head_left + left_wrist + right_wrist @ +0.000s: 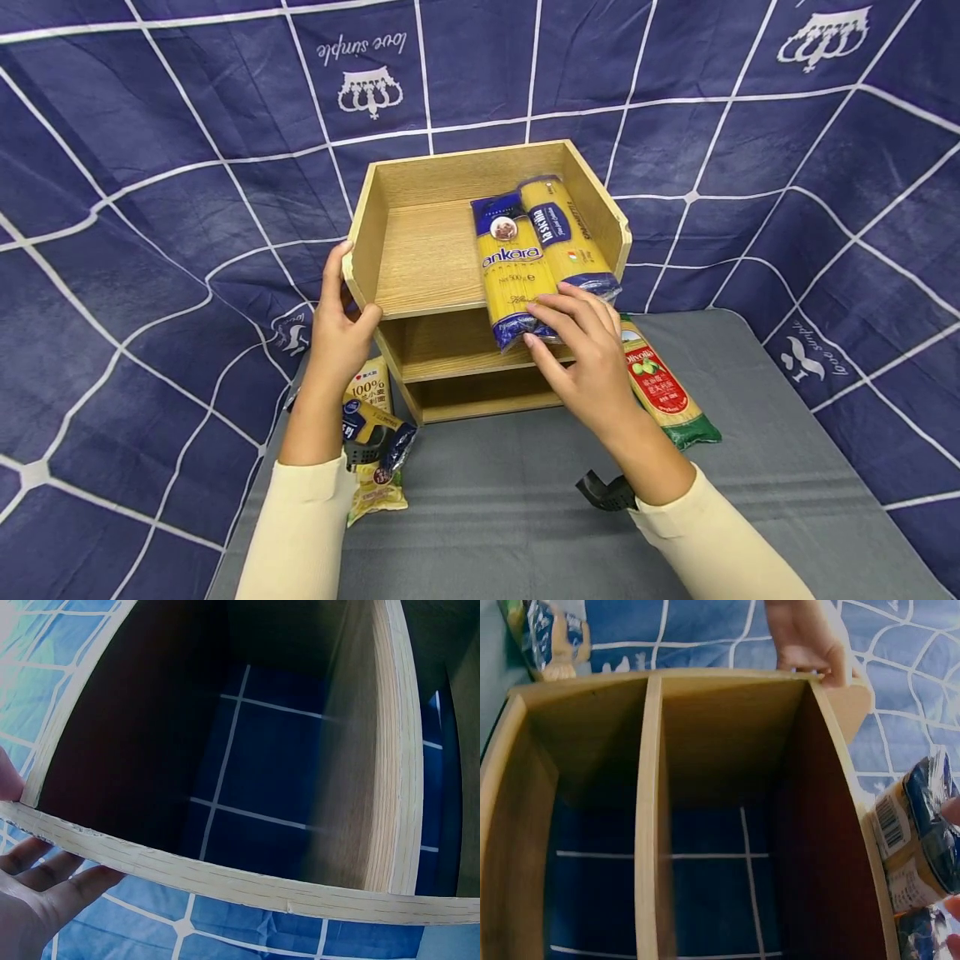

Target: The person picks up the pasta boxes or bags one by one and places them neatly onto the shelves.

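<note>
My left hand [340, 325] grips the front left corner of a wooden shelf [435, 250], thumb on the inner side and fingers outside. In the left wrist view its fingers [79, 889] lie along the side panel. On the top tier, at the right, lie two spaghetti packs side by side: a yellow and blue "ankara" pack [513, 271] and a "la sicilia" pack [558, 225]. Both front ends poke out past the shelf's edge. My right hand [588, 358] touches these ends with extended fingers; its thumb is hidden.
Left of the shelf, several pasta packs [367, 387] lie heaped. A red and green pasta pack [663, 383] lies on the grey cloth [510, 500] at the right. Blue checked fabric [480, 75] hangs behind. The two lower tiers [480, 396] stand beneath the packs.
</note>
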A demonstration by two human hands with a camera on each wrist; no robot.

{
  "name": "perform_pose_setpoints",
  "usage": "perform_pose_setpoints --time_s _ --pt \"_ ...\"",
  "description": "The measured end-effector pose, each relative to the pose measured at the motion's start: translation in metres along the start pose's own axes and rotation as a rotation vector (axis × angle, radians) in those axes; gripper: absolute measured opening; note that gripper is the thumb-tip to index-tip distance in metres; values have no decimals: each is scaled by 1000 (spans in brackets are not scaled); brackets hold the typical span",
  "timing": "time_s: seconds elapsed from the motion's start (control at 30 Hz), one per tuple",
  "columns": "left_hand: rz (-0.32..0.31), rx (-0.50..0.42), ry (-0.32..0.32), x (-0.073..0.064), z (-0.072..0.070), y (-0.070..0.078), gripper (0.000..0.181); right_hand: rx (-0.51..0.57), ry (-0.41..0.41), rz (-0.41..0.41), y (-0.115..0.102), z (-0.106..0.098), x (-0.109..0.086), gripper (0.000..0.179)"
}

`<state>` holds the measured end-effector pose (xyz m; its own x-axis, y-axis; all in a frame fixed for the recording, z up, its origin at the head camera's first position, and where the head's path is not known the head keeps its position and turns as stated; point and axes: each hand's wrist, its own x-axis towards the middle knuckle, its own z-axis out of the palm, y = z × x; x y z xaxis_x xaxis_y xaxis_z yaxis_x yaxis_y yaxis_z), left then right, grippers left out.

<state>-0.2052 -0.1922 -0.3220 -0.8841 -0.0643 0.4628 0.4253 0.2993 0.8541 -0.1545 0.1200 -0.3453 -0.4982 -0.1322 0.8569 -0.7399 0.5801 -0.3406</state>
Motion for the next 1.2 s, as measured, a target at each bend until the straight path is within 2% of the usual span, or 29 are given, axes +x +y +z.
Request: perform_pose_setpoints --time_s 0.2,0.47,0.63,0.97,1.2 --pt "6 -6 1 0 -1 -1 88 -53 3 -35 0 2 5 30" --pt "9 9 7 -1 -1 0 87 -171 -63 16 -5 5 16 29" --pt "8 4 4 0 -2 -1 87 -212 -54 48 -5 10 22 29" --pt "1 17 4 0 0 2 88 -251 -34 70 3 17 28 30" --pt "0 20 3 0 1 1 88 -213 -22 72 5 15 24 33"
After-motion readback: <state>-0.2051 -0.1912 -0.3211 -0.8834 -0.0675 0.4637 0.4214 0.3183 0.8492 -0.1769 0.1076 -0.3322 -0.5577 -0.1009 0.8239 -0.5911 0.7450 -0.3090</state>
